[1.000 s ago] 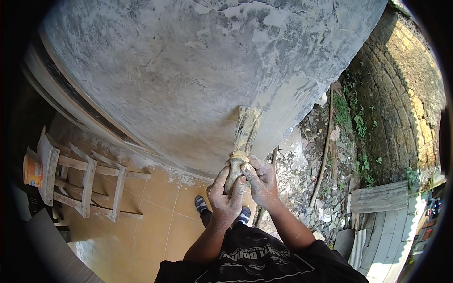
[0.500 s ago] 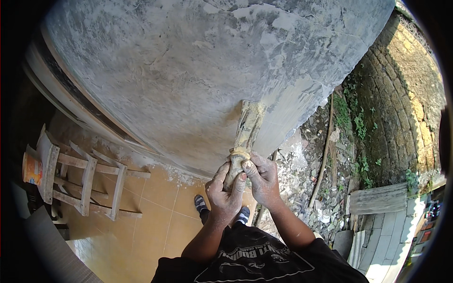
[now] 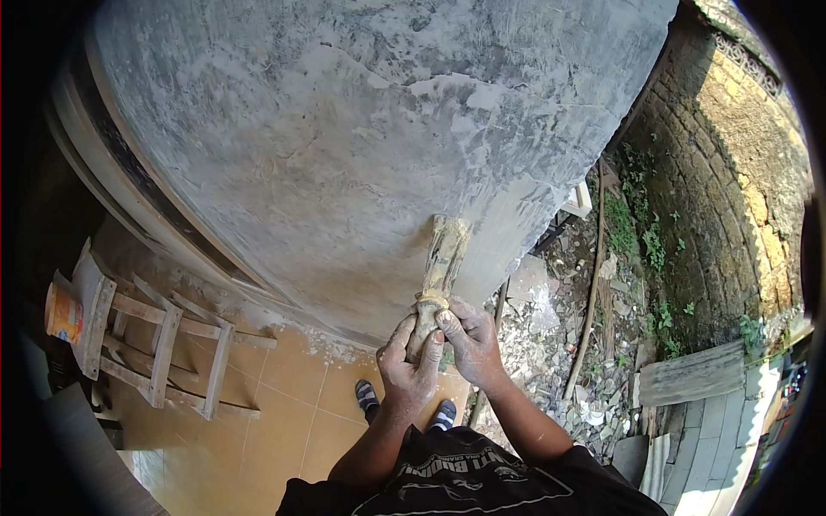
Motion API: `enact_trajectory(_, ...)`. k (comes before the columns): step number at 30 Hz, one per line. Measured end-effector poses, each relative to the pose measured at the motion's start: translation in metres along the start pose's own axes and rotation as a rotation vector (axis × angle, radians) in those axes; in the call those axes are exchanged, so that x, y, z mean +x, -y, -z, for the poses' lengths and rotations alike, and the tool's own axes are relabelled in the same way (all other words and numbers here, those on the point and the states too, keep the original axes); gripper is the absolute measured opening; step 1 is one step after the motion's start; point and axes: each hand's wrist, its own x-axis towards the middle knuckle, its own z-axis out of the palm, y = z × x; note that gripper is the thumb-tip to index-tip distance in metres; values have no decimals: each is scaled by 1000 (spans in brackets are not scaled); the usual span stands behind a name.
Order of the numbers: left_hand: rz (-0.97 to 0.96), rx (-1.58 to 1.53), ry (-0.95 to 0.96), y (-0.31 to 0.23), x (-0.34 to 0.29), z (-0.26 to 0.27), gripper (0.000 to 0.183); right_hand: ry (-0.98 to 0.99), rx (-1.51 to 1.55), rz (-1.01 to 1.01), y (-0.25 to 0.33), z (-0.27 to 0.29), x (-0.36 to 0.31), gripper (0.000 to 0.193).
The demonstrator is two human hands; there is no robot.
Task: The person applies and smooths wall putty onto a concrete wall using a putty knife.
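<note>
Both hands grip the handle of a putty knife [image 3: 446, 258], whose long blade is smeared with pale plaster. My left hand [image 3: 406, 365] wraps it from the left, and my right hand [image 3: 476, 346] closes on it from the right, thumbs along the handle. Dry white dust coats my fingers. The blade points away from me and its far end lies at the grey wall [image 3: 292, 146], beside a lighter, streaked strip of fresh skim coat near the wall's right edge. Whether the blade's full width touches the wall I cannot tell.
Left on the tan tiled floor [image 3: 288, 404] is a wooden step stand [image 3: 163, 353] with an orange bucket [image 3: 63, 311]. Rubble [image 3: 542, 335] and a long pole [image 3: 589, 301] lie right of the wall, below a mossy block wall [image 3: 714, 189].
The putty knife and both hands have come slightly nearer to me along the wall, still gripped the same way. The view has shifted a little, and a white-edged object now shows beyond the wall's edge.
</note>
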Motion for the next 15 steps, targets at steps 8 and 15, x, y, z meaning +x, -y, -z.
enact_trajectory(8,-164,105,-27,-12,2,-5,30,-21,-2,45,5,-2,-3,25)
enact_trajectory(15,-208,99,-39,-26,17,-6,30,-2,61,99,27,-2,15,26)
